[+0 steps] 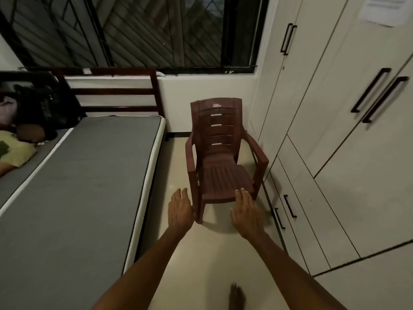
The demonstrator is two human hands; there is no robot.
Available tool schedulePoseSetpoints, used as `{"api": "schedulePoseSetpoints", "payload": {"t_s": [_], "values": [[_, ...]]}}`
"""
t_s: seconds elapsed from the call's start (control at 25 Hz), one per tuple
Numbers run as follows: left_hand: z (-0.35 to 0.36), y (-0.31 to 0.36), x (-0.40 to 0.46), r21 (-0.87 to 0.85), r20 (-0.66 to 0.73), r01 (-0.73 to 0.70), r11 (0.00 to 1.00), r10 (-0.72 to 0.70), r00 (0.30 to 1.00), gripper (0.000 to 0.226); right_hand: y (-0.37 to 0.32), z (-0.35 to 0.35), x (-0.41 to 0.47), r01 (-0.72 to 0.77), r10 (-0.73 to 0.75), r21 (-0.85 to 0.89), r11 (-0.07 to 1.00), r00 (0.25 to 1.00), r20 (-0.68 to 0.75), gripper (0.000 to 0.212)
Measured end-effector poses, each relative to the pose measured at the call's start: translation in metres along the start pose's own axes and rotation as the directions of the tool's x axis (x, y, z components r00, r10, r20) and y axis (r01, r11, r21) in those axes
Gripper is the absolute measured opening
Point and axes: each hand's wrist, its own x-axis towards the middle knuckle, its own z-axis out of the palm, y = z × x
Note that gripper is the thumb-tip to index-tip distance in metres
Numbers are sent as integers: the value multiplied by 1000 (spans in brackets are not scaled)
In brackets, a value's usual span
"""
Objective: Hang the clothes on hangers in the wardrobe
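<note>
The white wardrobe [335, 130] fills the right side, all its doors closed, with black bar handles [369, 90]. My left hand [180, 211] and my right hand [247, 211] are stretched out flat in front of me, palms down, fingers apart, holding nothing. Both hover just before the front edge of a brown plastic armchair [221, 157], whose seat is bare. No hangers are in view. A dark heap of bags or clothes [38, 104] lies at the head of the far-left bed; I cannot tell which.
A bed with a bare grey mattress [78, 186] and dark wooden headboard [111, 92] runs along the left. A yellow-green pillow [15, 151] lies at far left. A barred window [134, 32] spans the back wall. My bare foot [237, 296] stands on the cream tiled floor [212, 253].
</note>
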Motion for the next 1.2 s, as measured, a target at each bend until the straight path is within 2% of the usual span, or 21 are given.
{"api": "schedulePoseSetpoints", "payload": {"t_s": [0.12, 0.32, 0.56, 0.68, 0.88, 1.08, 1.2], "values": [[16, 22, 32, 16, -7, 42, 999, -42, 999, 73, 25, 15, 45, 18, -19, 23, 1000, 999, 31, 66], [36, 68, 92, -53, 2, 49, 997, -49, 999, 53, 77, 26, 113, 6, -9, 38, 999, 997, 74, 65], [87, 72, 172, -66, 29, 115, 991, -113, 993, 42, 121, 31, 177, -32, 26, 54, 998, 993, 116, 66], [101, 70, 217, -46, 35, 132, 990, -130, 991, 47, 134, 43, 223, -77, 63, 76, 994, 982, 181, 68], [109, 67, 310, -73, 128, 194, 978, -184, 975, 60, 148, 82, 320, -149, 129, 60, 987, 957, 261, 66], [149, 40, 407, -55, 166, 250, 967, -239, 957, 60, 169, 131, 416, -193, 186, 1, 981, 949, 255, 55], [171, 27, 446, -20, 218, 289, 957, -278, 936, 58, 179, 150, 461, -221, 220, -24, 975, 941, 257, 56]]}}
